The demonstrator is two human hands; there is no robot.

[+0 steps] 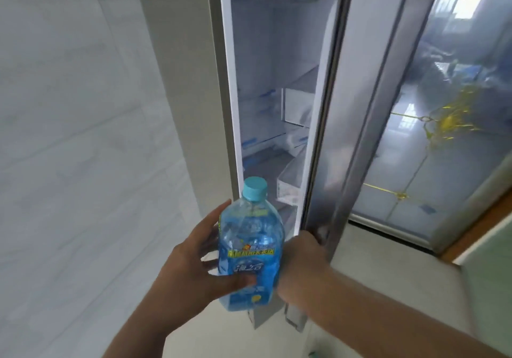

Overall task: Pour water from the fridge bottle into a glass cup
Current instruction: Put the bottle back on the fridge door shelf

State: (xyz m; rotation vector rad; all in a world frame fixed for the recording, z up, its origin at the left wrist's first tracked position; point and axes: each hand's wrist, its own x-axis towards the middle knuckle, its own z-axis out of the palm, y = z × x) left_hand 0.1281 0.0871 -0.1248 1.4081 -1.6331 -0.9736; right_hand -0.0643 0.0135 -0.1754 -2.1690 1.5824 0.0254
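A clear plastic bottle [250, 246] with a blue label and a teal cap stands upright in front of the open fridge, capped and holding liquid. My left hand [194, 269] grips it around the lower body, thumb across the label. My right hand [303, 260] is closed on the lower edge of the silver fridge door [340, 136], which stands partly open. No glass cup is in view.
Inside the fridge [277, 108] are white shelves, a door bin and some pale packets. A white tiled wall [69, 136] fills the left. The right fridge door [443, 122] is glossy with yellow markings. Pale floor lies below.
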